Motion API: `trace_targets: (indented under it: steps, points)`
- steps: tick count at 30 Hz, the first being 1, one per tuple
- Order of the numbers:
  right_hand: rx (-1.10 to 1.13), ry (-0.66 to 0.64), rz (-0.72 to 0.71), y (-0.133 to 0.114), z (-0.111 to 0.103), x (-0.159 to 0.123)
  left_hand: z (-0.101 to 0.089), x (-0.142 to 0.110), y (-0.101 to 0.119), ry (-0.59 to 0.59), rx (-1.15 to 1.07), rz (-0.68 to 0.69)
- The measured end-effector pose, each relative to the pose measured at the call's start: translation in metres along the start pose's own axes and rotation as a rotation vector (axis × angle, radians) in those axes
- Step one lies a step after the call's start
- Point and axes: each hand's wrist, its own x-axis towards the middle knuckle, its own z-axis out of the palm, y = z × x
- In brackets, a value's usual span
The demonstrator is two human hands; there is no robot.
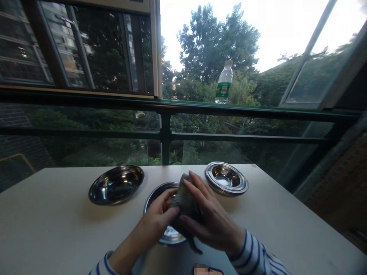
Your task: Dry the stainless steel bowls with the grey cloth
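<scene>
A dark grey-green cloth (186, 198) is bunched between my two hands, and a narrow end of it hangs toward the table's near side. My left hand (153, 219) grips it from the left, thumb on top and fingers curled behind. On the other side, my right hand (210, 215) is wrapped along the cloth with its fingers pointing up and away. Below and behind them stands a shiny metal bowl (149, 198), partly hidden by the hands and cloth. I cannot tell whether the cloth touches the bowl.
On the white table (57, 225), a tilted-looking metal bowl (116, 187) stands at left and metal dishes (226, 179) are stacked at right. A dark-edged object (208, 269) shows at the bottom. Beyond are a dark railing (243, 110) and a green-labelled plastic bottle (224, 84).
</scene>
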Motion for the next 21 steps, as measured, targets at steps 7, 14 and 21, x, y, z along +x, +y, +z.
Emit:
trace_targets:
  steps: [7,14,21]
  points:
    - [0.188,0.035,0.086,0.007,0.010,-0.020,0.005,-0.007,-0.001,-0.044,0.185,0.017]
    - [0.366,-0.013,0.147,0.001,0.002,-0.024,0.008,-0.007,-0.006,0.127,0.457,0.197]
    - [0.364,0.125,0.220,0.003,0.002,-0.035,0.011,-0.012,-0.006,0.276,0.540,0.270]
